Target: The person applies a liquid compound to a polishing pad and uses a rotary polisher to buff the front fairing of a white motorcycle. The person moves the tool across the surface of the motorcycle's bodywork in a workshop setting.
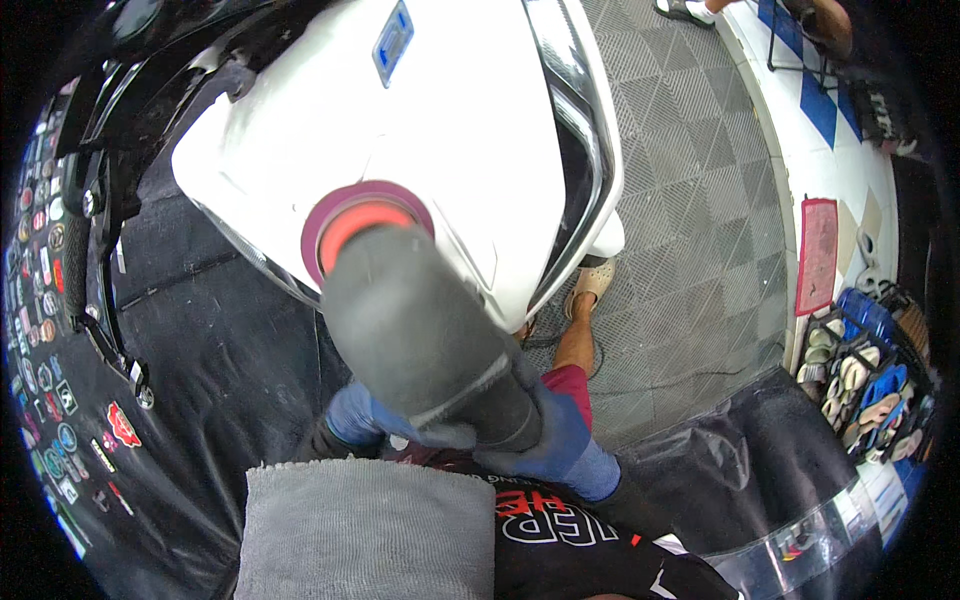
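A black polisher (425, 320) extends up the middle of the head view. Its maroon pad (317, 218) with an orange backing plate (365, 222) lies against a glossy white vehicle panel (300, 130), though the contact itself is hidden. My right hand (560, 440), in a blue glove, wraps the rear body of the polisher. Under the tool's left side is my gloved left hand (362, 415), partly covered and closed against it. A grey ribbed towel (370, 530) drapes in front of me at the bottom.
A blue badge (393, 44) and a headlight (590, 130) mark the white panel. Right of it, a leg in a beige clog (594, 282) stands on grey floor tiles (690, 200). A shoe rack (865, 385) and red mat (818, 255) line the right; black sheeting (220, 350) hangs left.
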`<state>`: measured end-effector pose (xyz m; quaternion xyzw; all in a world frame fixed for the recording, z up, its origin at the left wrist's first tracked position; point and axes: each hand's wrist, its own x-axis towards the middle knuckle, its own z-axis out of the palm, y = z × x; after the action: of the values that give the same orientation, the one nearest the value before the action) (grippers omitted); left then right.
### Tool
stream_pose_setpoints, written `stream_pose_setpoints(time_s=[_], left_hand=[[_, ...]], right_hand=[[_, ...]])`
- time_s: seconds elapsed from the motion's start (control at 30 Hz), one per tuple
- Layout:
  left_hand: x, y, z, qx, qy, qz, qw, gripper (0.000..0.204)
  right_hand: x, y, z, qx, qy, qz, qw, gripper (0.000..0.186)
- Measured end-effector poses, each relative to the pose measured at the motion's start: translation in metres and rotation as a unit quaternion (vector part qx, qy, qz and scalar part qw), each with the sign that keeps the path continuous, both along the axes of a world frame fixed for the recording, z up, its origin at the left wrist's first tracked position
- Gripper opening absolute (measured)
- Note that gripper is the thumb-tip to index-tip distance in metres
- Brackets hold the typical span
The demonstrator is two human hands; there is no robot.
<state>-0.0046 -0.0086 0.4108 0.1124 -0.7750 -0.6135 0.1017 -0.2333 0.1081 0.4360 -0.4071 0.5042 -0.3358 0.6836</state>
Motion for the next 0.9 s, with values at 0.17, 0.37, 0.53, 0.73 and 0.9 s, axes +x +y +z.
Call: stream_pose_setpoints(time_s=[0.17,0.37,0.53,0.73,0.9], left_hand=[[-0.006,0.054,-0.024,-0.017,-0.045,-0.024,0.999,0.083],[-0.039,-0.035,0.066,0.195,-0.073,0.106,0.972,0.082],[-0.028,-0.046,0.048,0.046,0.05,0.027,0.997,0.082],[-0.029,0.053,0.006,0.132,-0.032,0.03,0.99,0.083],[-0.035,0.049,0.007,0.165,-0.068,0.054,0.983,0.083]], right_hand=[[0.006,0.062,-0.038,-0.04,-0.016,-0.007,0.999,0.108],[0.007,-0.009,-0.033,-0.015,-0.049,-0.031,0.998,0.104],[0.02,-0.006,-0.023,0.026,-0.074,-0.059,0.995,0.097],[0.02,0.095,-0.055,0.037,-0.045,-0.035,0.998,0.099],[0.035,0.106,-0.073,-0.014,-0.057,-0.058,0.997,0.092]])
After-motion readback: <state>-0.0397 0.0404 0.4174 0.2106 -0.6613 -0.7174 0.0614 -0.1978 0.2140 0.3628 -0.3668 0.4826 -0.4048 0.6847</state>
